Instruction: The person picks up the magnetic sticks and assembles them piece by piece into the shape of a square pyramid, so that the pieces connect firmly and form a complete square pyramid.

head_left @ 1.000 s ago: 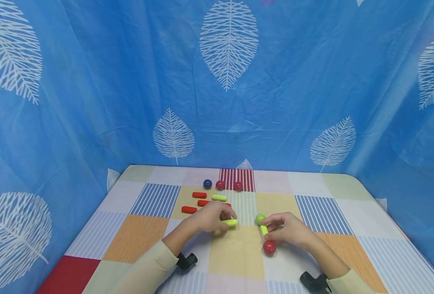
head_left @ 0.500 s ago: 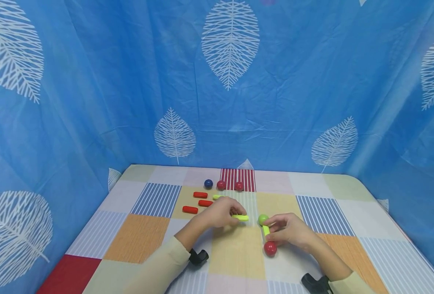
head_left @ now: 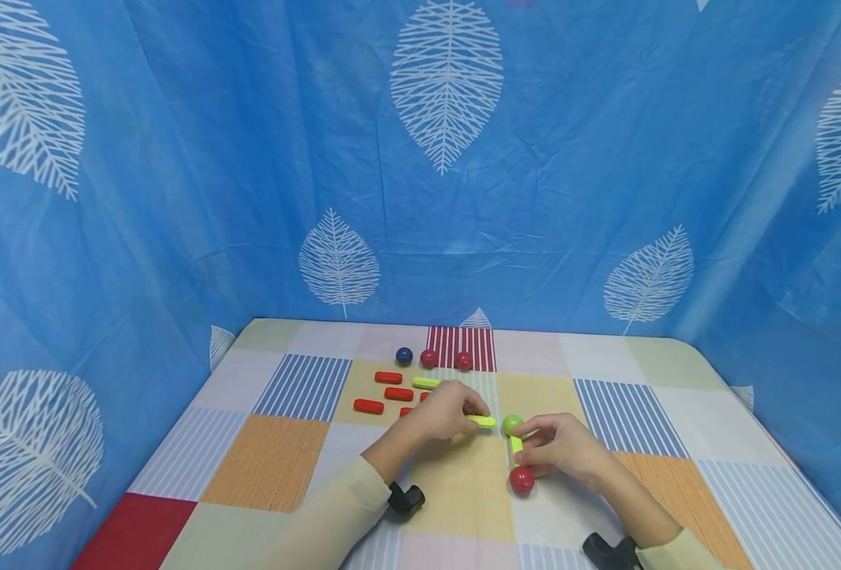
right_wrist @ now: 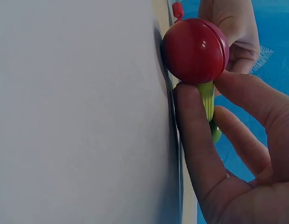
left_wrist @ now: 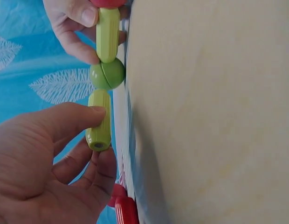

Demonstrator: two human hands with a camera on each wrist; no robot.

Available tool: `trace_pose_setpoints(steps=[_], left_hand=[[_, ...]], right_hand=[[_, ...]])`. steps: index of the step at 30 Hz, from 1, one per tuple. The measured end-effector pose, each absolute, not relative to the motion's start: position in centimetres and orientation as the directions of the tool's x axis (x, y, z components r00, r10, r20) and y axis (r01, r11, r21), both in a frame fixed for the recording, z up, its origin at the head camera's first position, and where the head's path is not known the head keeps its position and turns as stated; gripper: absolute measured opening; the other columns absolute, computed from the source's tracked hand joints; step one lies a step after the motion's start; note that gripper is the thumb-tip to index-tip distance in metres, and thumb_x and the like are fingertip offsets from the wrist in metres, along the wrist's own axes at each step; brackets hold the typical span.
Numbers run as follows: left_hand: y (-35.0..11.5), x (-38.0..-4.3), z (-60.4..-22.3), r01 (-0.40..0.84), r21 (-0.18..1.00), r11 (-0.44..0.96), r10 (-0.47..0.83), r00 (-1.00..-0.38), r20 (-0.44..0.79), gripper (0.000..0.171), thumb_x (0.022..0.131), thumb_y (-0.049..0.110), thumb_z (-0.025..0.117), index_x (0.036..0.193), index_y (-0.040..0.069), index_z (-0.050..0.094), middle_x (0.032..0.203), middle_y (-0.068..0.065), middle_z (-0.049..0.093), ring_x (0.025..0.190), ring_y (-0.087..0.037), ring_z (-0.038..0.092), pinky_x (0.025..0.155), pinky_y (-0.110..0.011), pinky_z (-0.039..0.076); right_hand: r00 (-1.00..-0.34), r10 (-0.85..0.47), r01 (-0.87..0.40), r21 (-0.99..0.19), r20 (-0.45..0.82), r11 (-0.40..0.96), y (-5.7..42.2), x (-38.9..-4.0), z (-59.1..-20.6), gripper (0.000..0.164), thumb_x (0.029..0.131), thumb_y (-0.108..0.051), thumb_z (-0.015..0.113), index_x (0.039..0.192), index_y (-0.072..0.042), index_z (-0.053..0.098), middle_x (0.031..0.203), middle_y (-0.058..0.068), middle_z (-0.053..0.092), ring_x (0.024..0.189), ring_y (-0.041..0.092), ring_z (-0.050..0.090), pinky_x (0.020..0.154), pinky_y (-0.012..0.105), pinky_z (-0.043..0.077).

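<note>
My left hand (head_left: 449, 412) pinches a yellow-green ribbed rod (left_wrist: 99, 121) between thumb and fingers; a dark round spot shows at its near end. The far end is close to a green ball (left_wrist: 107, 74); whether they touch I cannot tell. My right hand (head_left: 565, 448) grips a second yellow-green rod (left_wrist: 107, 35) that runs from the green ball to a larger-looking red ball (right_wrist: 196, 50). In the head view this ball-rod-ball piece lies on the cloth, red ball nearest me. The right fingers partly hide that rod.
Several red rods (head_left: 368, 406) and another yellow-green rod (head_left: 425, 382) lie left of and beyond my left hand, some partly hidden by it. Farther back sit a blue ball (head_left: 404, 356) and two red balls (head_left: 429, 359). A blue curtain (head_left: 549, 198) surrounds the patchwork-covered table (head_left: 264, 459).
My left hand has moved right with its yellow-green rod, up close to the green ball. My right hand has stayed nearly in place, holding its piece.
</note>
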State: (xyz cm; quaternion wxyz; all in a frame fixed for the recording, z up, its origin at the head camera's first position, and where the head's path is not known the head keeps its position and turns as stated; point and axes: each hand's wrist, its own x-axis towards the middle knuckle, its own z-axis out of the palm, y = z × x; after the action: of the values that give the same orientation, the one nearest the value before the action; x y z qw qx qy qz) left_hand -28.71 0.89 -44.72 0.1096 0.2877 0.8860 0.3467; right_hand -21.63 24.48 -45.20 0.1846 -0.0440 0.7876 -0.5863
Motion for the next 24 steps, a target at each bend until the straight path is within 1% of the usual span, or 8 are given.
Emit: trace_pose_setpoints(steps=[8,19,24], left_hand=[[1.9,-28.6,-45.0,0.405,0.684,0.607,0.570,-0.821,-0.019,0.021,0.084,0.003,0.081,0.102,0.014,0.082,0.090,0.007,0.077,0.080,-0.003,0.061,0.077,-0.019,0.055],[2.5,-28.7,-44.9,0.412,0.678,0.608,0.578,-0.816,-0.022,0.020,0.084,0.003,0.081,0.101,0.013,0.082,0.089,0.006,0.077,0.078,-0.002,0.062,0.079,-0.019,0.055],[2.3,-29.0,-44.8,0.394,0.696,0.601,0.572,-0.820,-0.029,0.020,0.085,0.007,0.082,0.104,0.012,0.080,0.090,0.006,0.075,0.081,-0.003,0.062,0.078,-0.019,0.055]], right_hand=[[-0.929,-0.284,0.150,-0.942,-0.238,0.300,24.5,-21.6,-45.4,0.046,0.082,0.001,0.080,0.124,0.011,0.065,0.091,0.011,0.068,0.078,0.021,0.075,0.074,0.039,0.064],[-0.929,-0.290,0.145,-0.946,-0.231,0.290,24.6,-21.5,-45.4,0.045,0.083,0.003,0.078,0.125,0.012,0.063,0.092,0.011,0.067,0.078,0.021,0.075,0.074,0.040,0.064],[-0.930,-0.280,0.153,-0.943,-0.238,0.294,24.6,-21.6,-45.4,0.045,0.082,0.002,0.078,0.124,0.011,0.064,0.092,0.011,0.067,0.078,0.021,0.075,0.074,0.039,0.064]])
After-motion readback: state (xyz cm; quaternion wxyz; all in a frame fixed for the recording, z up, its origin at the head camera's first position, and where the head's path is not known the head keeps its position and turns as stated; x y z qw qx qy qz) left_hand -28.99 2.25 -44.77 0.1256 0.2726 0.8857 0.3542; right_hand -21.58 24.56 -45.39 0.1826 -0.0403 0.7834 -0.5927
